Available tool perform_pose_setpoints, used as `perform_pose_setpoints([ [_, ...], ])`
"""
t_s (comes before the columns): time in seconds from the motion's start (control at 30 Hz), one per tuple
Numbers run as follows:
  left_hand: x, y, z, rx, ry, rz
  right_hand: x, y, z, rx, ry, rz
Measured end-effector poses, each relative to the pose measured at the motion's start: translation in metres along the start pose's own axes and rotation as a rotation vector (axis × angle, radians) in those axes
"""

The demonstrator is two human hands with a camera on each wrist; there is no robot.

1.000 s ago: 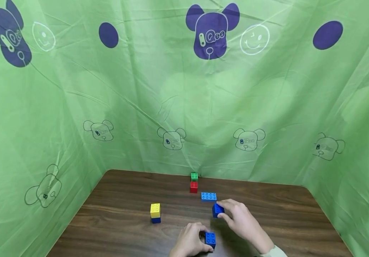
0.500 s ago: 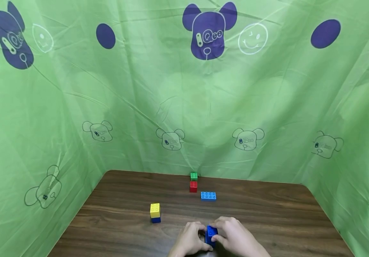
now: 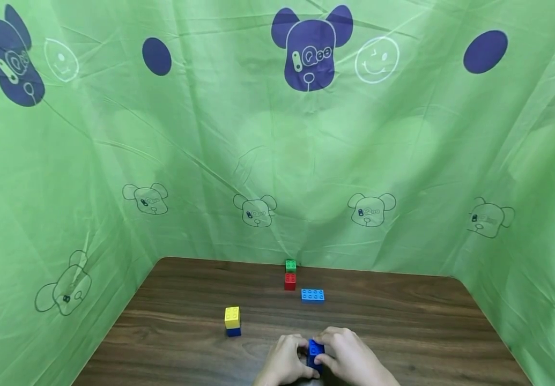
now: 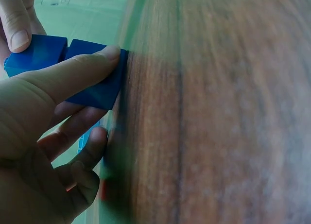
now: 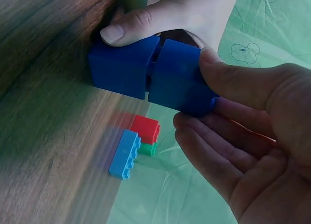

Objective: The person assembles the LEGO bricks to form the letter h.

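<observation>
Counting bricks: two dark blue bricks (image 3: 315,354) stacked at the near table edge; one light blue flat brick (image 3: 313,295); one red brick (image 3: 290,281) with one green brick (image 3: 290,265) just behind; one yellow brick (image 3: 232,317) atop a small blue one.
Left hand (image 3: 284,363): grasping the lower dark blue brick, thumb and fingers pinching its sides.
Right hand (image 3: 347,356): grasping the upper dark blue brick, thumb on top.
Surface: dark wooden table (image 3: 402,316).
Room: green printed cloth (image 3: 258,150) hangs on three sides.
Open room: bare wood to the right and left of the hands.
</observation>
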State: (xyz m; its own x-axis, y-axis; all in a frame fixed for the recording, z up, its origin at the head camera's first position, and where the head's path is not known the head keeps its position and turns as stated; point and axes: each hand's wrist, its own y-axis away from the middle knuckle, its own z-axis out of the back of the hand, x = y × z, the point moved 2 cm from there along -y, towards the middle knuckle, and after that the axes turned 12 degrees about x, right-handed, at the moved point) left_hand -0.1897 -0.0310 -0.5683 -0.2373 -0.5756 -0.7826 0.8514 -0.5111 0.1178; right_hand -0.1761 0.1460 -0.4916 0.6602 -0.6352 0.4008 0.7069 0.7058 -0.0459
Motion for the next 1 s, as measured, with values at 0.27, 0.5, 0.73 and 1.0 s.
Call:
perform_pose_setpoints([
  [0.27,0.003,-0.002,-0.006,-0.017,0.001,-0.056,-0.001,0.004,-0.006,0.009,-0.020,-0.024],
  [0.5,0.003,-0.002,-0.009,-0.034,-0.010,-0.063,-0.001,0.007,-0.010,-0.008,-0.008,-0.023],
  [0.73,0.003,-0.002,-0.011,-0.040,-0.019,-0.060,-0.001,0.008,-0.012,-0.009,0.015,-0.025],
  [1.0,0.005,-0.002,-0.010,-0.072,-0.069,-0.079,0.001,0.007,-0.014,-0.108,0.074,0.031],
])
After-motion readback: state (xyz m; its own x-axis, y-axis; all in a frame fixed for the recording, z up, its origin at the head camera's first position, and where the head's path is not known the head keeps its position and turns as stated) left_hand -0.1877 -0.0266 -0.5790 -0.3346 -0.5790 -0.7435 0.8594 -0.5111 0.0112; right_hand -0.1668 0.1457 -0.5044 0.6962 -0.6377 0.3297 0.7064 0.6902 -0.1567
